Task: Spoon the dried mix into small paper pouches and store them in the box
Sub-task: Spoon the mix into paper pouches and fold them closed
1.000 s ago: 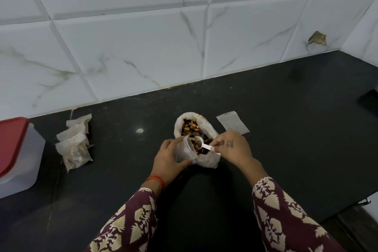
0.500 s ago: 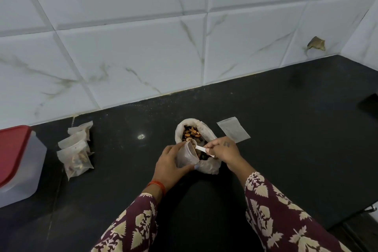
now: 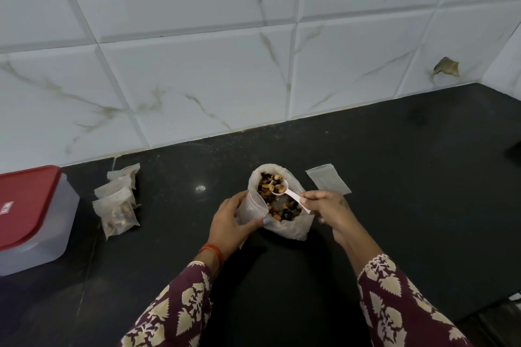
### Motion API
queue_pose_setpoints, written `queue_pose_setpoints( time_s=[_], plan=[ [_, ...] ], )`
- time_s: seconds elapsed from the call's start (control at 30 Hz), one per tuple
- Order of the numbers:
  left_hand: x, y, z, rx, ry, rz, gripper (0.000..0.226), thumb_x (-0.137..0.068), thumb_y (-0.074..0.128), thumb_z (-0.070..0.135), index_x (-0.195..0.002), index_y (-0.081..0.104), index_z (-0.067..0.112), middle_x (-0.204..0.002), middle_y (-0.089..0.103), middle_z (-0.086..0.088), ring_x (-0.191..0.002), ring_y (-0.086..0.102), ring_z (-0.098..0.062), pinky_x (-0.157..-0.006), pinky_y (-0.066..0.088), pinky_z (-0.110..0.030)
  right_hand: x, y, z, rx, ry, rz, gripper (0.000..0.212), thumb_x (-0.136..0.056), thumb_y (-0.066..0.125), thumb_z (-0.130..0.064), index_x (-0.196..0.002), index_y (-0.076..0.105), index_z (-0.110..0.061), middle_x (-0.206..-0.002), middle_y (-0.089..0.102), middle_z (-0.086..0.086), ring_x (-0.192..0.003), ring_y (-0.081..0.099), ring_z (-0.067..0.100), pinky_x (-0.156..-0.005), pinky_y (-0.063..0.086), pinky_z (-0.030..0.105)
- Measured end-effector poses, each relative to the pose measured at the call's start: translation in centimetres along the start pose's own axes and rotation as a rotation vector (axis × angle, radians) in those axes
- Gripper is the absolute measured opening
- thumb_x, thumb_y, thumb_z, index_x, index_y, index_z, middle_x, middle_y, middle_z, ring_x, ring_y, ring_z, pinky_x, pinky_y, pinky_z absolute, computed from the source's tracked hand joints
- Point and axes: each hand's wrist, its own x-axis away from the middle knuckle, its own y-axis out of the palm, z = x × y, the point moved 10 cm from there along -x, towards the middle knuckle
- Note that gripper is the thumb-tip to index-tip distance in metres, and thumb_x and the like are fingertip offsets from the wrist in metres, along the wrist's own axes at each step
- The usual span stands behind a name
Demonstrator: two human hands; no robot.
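A white bag of dried mix point(image 3: 293, 227) stands open on the black counter, brown and dark pieces showing inside. My left hand point(image 3: 229, 220) grips a small translucent paper pouch point(image 3: 251, 207), held open just left of the bag's mouth. My right hand point(image 3: 328, 205) pinches the handle of a small white spoon point(image 3: 282, 188). Its bowl carries a little mix over the far part of the bag. Three filled pouches point(image 3: 118, 200) lie at the left. An empty flat pouch point(image 3: 328, 179) lies right of the bag.
A clear plastic box with a red lid point(image 3: 31, 217) sits at the left edge of the black counter point(image 3: 408, 191). A white tiled wall runs behind. A brown scrap point(image 3: 446, 67) clings to the wall at the far right.
The spoon has moved from the pouch's mouth back over the bag and now holds mix. My right hand has drawn to the right. The view has tilted down slightly.
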Motion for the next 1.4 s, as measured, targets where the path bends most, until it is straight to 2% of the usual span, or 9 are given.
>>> queue_pose_setpoints(
  time_s=[0.2,0.27,0.37,0.53,0.7,0.83,1.13,1.3,1.4],
  plan=[
    [-0.2,0.2,0.3,0.073,-0.009,-0.014,0.074,-0.068,0.081,0.036,-0.133,0.047,0.025,-0.124,0.048,0.008,-0.116,0.046,-0.008,-0.093,0.040,-0.021,1.9,1.4,-2.7,0.172,-0.215,-0.047,0.015,-0.083,0.070,-0.014,-0.096,0.074,-0.021,-0.087,0.068,-0.009,-0.083,0.062,0.005,-0.067,0.044,0.014],
    [-0.2,0.2,0.1,0.088,-0.014,-0.014,0.075,-0.067,0.081,0.039,-0.133,0.049,0.025,-0.127,0.050,0.006,-0.117,0.048,-0.010,-0.097,0.044,-0.027,2.6,2.0,-4.0,0.452,-0.392,0.037,0.014,-0.084,0.068,-0.020,-0.096,0.075,-0.024,-0.086,0.068,-0.012,-0.081,0.061,0.004,-0.070,0.047,0.016],
    [-0.1,0.3,-0.1,0.111,-0.018,-0.015,0.074,-0.064,0.082,0.043,-0.129,0.051,0.027,-0.124,0.054,0.006,-0.115,0.052,-0.012,-0.098,0.047,-0.033,5.3,4.0,-6.6,0.846,-0.823,0.208,0.011,-0.083,0.066,-0.022,-0.087,0.075,-0.025,-0.082,0.068,-0.010,-0.077,0.054,0.004,-0.060,0.036,0.010],
    [0.0,0.3,-0.1,0.126,-0.009,-0.012,0.063,-0.065,0.082,0.039,-0.121,0.053,0.033,-0.120,0.057,0.007,-0.109,0.056,-0.011,-0.097,0.048,-0.035,7.4,5.0,-6.7,0.884,-1.192,0.301,0.010,-0.075,0.074,-0.016,-0.084,0.077,-0.017,-0.081,0.071,-0.006,-0.079,0.058,0.010,-0.064,0.046,0.017],
    [0.2,0.3,-0.1,0.137,-0.014,-0.016,0.067,-0.065,0.080,0.042,-0.125,0.054,0.028,-0.123,0.057,0.007,-0.112,0.054,-0.011,-0.097,0.047,-0.033,7.7,4.4,-6.5,0.843,-1.250,0.363,0.019,-0.083,0.059,-0.019,-0.089,0.077,-0.016,-0.084,0.072,-0.005,-0.084,0.053,0.006,-0.070,0.046,0.016],
    [0.3,0.1,0.4,0.174,-0.009,-0.018,0.063,-0.064,0.079,0.043,-0.121,0.054,0.031,-0.119,0.059,0.009,-0.111,0.055,-0.009,-0.093,0.046,-0.025,7.7,4.5,-6.4,0.797,-1.254,0.314,0.017,-0.084,0.061,-0.017,-0.092,0.076,-0.014,-0.088,0.072,-0.002,-0.080,0.064,0.009,-0.069,0.054,0.023],
    [0.2,-0.5,0.5,0.038,0.049,0.002,0.059,-0.067,0.078,0.045,-0.118,0.048,0.041,-0.119,0.054,0.014,-0.112,0.050,-0.005,-0.092,0.040,-0.021,4.4,0.4,-5.7,0.480,-0.906,0.385,0.017,-0.079,0.074,-0.009,-0.093,0.076,-0.018,-0.083,0.071,-0.006,-0.070,0.063,0.002,-0.061,0.054,0.021],
    [0.3,-0.4,-0.4,-0.036,0.041,-0.003,0.065,-0.069,0.079,0.043,-0.126,0.049,0.035,-0.125,0.051,0.011,-0.116,0.048,-0.006,-0.096,0.040,-0.024,1.4,0.1,-3.9,0.636,-0.647,0.351,0.017,-0.084,0.068,-0.018,-0.098,0.075,-0.025,-0.083,0.072,-0.005,-0.069,0.059,0.005,-0.059,0.044,0.018],
    [0.3,-0.2,-0.7,-0.059,0.039,-0.013,0.067,-0.069,0.078,0.045,-0.128,0.049,0.033,-0.126,0.051,0.011,-0.115,0.047,-0.005,-0.090,0.037,-0.016,0.7,1.6,-4.3,0.789,-0.642,0.339,0.018,-0.088,0.063,-0.021,-0.102,0.074,-0.024,-0.088,0.070,-0.003,-0.076,0.061,0.010,-0.063,0.043,0.018]
  ],
)
